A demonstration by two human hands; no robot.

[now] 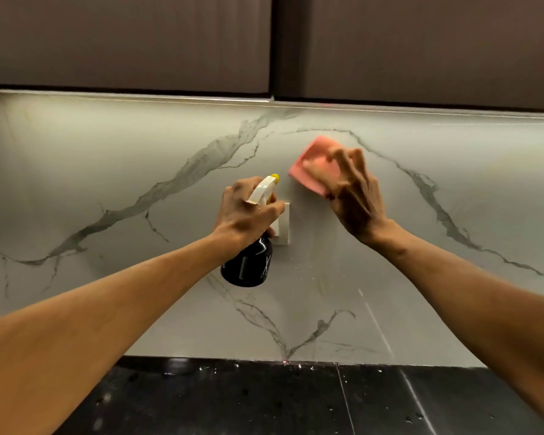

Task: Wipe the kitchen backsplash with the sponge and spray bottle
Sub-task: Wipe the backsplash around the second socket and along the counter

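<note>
While the spray bottle (248, 265) is clasped by the left hand (248, 215), the sponge (308, 158) is pressed, up-right of it, by the right hand's (358, 199) straight fingers.

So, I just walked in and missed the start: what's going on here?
A person is cleaning the marble-look backsplash. Their right hand presses a pink sponge flat against the wall; the hand is blurred, which suggests a wiping stroke. Their left hand grips a black spray bottle by its neck, in front of a white wall plate. White specks dot the dark countertop below.
</note>
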